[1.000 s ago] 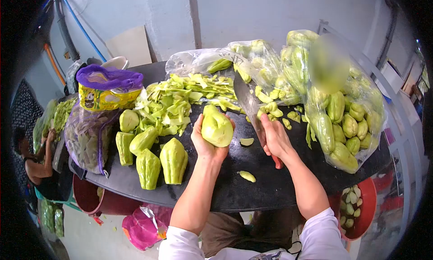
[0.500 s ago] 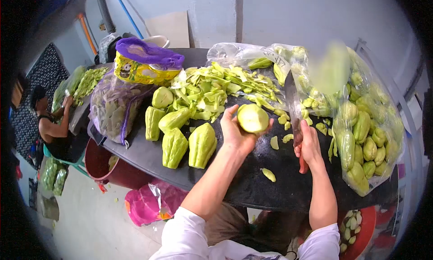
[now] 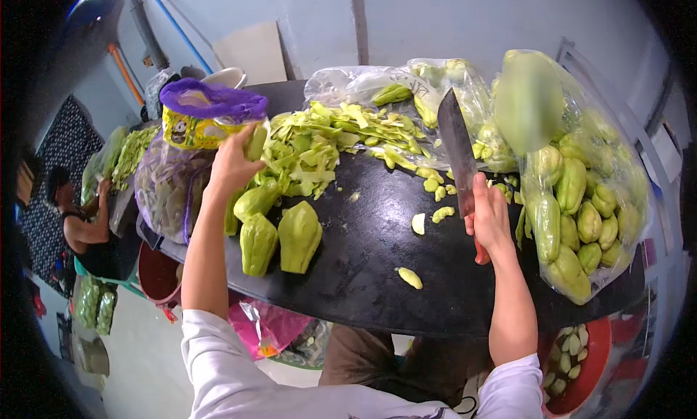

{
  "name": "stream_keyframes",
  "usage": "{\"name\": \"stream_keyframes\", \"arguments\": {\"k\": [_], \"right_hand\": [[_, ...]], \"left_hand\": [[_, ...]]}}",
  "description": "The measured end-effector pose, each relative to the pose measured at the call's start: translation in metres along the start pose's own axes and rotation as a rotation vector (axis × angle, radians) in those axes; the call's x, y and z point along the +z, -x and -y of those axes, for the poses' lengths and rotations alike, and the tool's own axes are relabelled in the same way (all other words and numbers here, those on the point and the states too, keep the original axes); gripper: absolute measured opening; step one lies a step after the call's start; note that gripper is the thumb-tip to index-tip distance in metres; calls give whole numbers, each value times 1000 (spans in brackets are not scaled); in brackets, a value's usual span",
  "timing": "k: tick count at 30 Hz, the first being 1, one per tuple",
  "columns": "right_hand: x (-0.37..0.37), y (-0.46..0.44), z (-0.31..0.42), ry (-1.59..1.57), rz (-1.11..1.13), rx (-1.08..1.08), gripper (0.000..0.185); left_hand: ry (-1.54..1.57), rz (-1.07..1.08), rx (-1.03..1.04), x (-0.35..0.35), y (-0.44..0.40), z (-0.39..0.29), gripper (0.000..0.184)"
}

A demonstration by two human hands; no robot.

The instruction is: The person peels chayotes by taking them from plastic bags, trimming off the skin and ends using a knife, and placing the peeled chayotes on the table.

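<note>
My left hand [image 3: 236, 161] reaches to the left side of the black table, its fingers round a pale green chayote [image 3: 255, 141], mostly hidden behind the hand. Close below it lie several peeled chayotes [image 3: 300, 237], side by side. My right hand [image 3: 490, 212] grips the red handle of a large knife [image 3: 457, 147] with a wide dark blade, held tip up over the table. Small cut chayote pieces [image 3: 410, 277] are scattered to the left of the knife. A heap of green peelings [image 3: 308, 147] lies beyond the peeled chayotes.
A clear plastic bag of chayotes [image 3: 573, 208] stands at right. At left sits a purple mesh sack [image 3: 170, 194]. Below the table are a red tub [image 3: 599, 361] with pieces in liquid and a dark red bucket [image 3: 156, 274]. Another person [image 3: 87, 216] works at far left.
My left hand has swung from mid-table to the pile at left with a chayote. My right hand still holds the knife up. The view has shifted slightly.
</note>
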State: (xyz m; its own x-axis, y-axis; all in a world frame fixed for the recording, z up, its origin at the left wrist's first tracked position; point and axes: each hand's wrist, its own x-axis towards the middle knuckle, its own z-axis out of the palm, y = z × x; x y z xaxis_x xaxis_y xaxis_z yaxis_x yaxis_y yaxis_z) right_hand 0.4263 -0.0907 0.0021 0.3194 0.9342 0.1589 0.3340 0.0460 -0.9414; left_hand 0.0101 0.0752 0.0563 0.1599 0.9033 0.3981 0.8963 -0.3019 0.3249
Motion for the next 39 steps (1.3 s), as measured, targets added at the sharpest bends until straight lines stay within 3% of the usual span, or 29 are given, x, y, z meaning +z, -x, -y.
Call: {"name": "stream_keyframes", "arguments": {"k": [2, 5, 9, 11, 15, 19, 25, 27, 28, 32, 34, 39], "right_hand": [[-6, -2, -1, -10, -37, 10, 81], [-13, -8, -8, -27, -47, -6, 79], [-22, -14, -18, 54, -106, -18, 75], [-23, -16, -20, 109, -142, -40, 76], [-24, -16, -16, 301, -245, -162, 70], [-26, -14, -10, 505, -274, -192, 60], [-29, -18, -12, 563, -297, -204, 53], [-33, -18, -11, 589, -317, -199, 53], [-34, -18, -10, 601, -324, -197, 53], [-38, -18, -7, 635, -311, -183, 52], [-36, -17, -4, 645, -280, -171, 50], [-32, -17, -4, 609, -239, -119, 47]], "left_hand": [[-118, 24, 58, 14, 5, 13, 76], [-216, 120, -13, 25, 11, 13, 63], [-369, -4, -115, 22, 5, -29, 48], [-211, -146, 166, 34, -12, -49, 46], [150, 159, 346, 83, -55, -126, 43], [203, 248, 454, 163, -116, -169, 42], [226, 223, 154, 248, -175, -218, 37], [-85, 50, 142, 272, -194, -219, 36], [22, 283, -13, 244, -192, -226, 39], [-57, 79, -94, 274, -208, -209, 44], [-70, 261, -130, 276, -217, -201, 48], [70, 294, -150, 299, -225, -195, 48]]}}
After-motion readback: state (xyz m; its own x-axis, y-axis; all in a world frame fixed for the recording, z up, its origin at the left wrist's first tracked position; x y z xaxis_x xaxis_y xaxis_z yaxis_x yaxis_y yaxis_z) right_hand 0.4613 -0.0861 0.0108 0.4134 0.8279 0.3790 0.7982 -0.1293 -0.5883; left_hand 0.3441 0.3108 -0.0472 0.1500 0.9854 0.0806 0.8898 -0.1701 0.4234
